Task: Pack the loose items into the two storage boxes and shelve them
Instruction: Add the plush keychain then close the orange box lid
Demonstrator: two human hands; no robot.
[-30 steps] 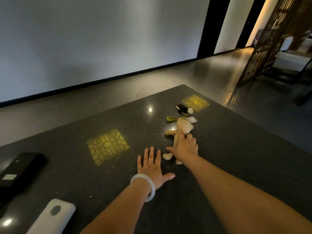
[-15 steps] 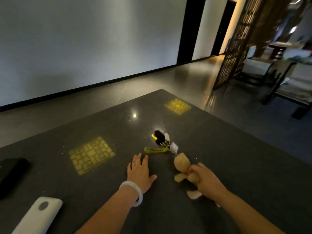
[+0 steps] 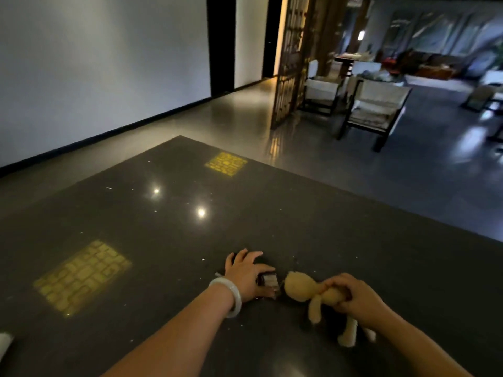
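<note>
Fingers [image 3: 336,281] of the right hand [image 3: 353,296] curl round the plush toy's [image 3: 304,288] body at lower right of the frame, lifting it off the dark desk [image 3: 313,219]. Left hand [image 3: 245,273] covers the keychain bundle [image 3: 268,281] at lower centre; whether it grips cannot be told. No storage boxes or shelf in view. Judged early: items just being gathered, packing and shelving all remain.

**Bare arms, one bangle**

Both forearms are bare, with no sleeves in view. The left hand [image 3: 245,276] has a smooth, pale, translucent bangle [image 3: 230,295] round its wrist. The right hand [image 3: 353,297] wears nothing.
</note>
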